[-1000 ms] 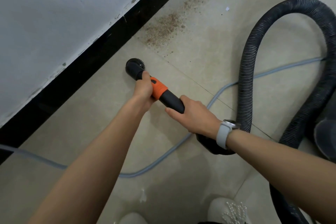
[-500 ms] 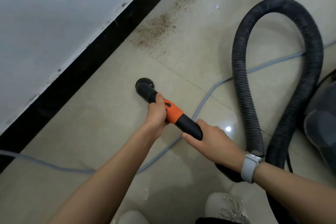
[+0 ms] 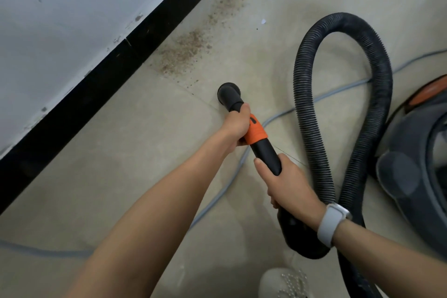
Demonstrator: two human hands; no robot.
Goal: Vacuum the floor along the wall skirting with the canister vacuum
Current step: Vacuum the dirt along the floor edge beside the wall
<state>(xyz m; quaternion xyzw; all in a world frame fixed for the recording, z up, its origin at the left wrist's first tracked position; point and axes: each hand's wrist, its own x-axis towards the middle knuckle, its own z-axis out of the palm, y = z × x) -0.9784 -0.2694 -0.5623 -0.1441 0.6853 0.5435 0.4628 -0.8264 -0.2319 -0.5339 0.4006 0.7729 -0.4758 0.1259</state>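
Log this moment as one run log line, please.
left hand grips wand by orange collar | right hand grips handle | brush nozzle short of dirt patch by skirting

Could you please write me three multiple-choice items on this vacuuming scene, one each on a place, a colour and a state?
1. Where does the dirt patch lie?
A. on the floor beside the skirting
B. under the canister
C. on the wall

2. What colour is the collar on the wand?
A. blue
B. orange
C. white

3. How is the wand held?
A. by the left hand only
B. by both hands
C. by no hand

Answers:
1 A, the brown specks spread over the tile right next to the black skirting, ahead of the nozzle.
2 B, the band just behind the left hand is bright orange.
3 B, the left hand grips near the nozzle and the right hand grips further back.
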